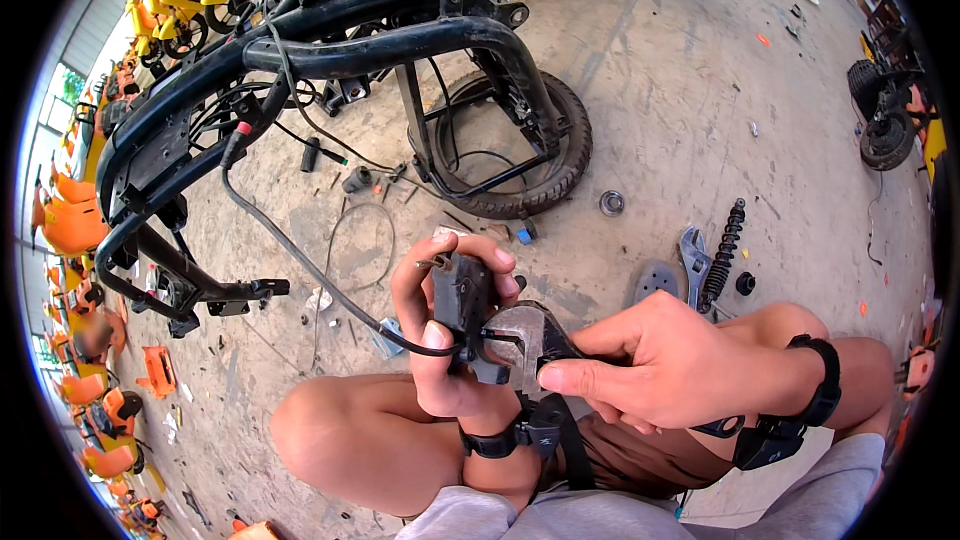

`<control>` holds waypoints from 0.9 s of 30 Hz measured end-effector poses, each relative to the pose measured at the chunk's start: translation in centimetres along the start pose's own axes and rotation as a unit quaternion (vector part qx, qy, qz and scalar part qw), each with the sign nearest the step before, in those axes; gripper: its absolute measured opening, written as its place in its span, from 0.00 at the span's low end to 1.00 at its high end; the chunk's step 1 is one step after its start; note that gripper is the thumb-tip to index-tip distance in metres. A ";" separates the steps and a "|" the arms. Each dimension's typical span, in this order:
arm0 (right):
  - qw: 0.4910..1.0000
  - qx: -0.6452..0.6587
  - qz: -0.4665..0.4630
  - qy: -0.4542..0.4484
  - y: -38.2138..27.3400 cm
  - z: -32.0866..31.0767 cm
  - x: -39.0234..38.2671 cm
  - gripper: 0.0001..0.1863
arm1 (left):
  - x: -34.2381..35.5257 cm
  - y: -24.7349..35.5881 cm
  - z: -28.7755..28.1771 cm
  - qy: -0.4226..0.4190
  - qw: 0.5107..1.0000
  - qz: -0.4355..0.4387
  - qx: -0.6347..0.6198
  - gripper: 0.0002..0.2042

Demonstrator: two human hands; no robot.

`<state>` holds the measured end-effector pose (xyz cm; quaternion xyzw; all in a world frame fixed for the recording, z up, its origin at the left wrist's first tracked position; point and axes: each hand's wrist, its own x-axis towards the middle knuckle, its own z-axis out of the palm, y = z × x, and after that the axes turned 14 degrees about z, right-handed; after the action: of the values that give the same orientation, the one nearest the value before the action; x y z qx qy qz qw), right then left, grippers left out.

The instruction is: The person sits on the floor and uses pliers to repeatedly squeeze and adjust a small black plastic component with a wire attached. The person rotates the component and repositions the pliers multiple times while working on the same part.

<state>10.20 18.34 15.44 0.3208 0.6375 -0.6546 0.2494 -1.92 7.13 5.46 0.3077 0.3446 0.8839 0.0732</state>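
No package, label, sign or screen can be made out anywhere in this view. The small bits scattered on the ground are too small and blurred to tell whether any of them is a wrapper or a tag.

free: bare concrete floor [650, 70] right-front | blocked: black frame [300, 50] left-front, tyre [560, 155] ahead
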 end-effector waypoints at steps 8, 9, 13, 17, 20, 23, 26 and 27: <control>0.906 -0.227 -0.274 0.227 2.3 0.9 1.0 0.13 | -0.1 -0.3 0.1 0.025 0.999 -0.025 -0.020 0.30; 0.873 -0.284 -0.295 0.266 2.6 1.0 1.1 0.12 | 0.0 -0.1 0.3 0.033 0.998 -0.044 -0.025 0.30; 0.735 -0.471 -0.335 0.355 2.8 1.0 0.7 0.17 | 0.2 0.1 0.4 0.047 0.989 -0.116 -0.077 0.31; 0.649 -0.578 -0.325 0.373 2.7 0.7 0.3 0.23 | 0.7 0.1 -0.3 0.027 0.973 -0.216 -0.077 0.30; 0.630 -0.595 -0.330 0.374 2.5 0.6 0.3 0.23 | 0.8 0.1 -0.5 0.026 0.965 -0.246 -0.085 0.30; 0.693 -0.517 -0.333 0.376 2.7 0.5 0.5 0.16 | 0.9 0.1 -0.5 0.038 0.960 -0.248 -0.127 0.31; 0.866 -0.278 -0.294 0.294 2.3 0.6 0.5 0.11 | 0.9 0.3 -0.4 0.052 0.971 -0.191 -0.136 0.33; 0.909 -0.236 -0.250 0.237 2.0 0.4 0.4 0.14 | 0.9 0.4 -0.4 0.056 0.977 -0.164 -0.128 0.33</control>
<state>11.40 17.81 13.77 0.2284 0.8731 -0.4305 -0.0126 -2.79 6.94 5.92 0.1851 0.2776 0.9126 0.2364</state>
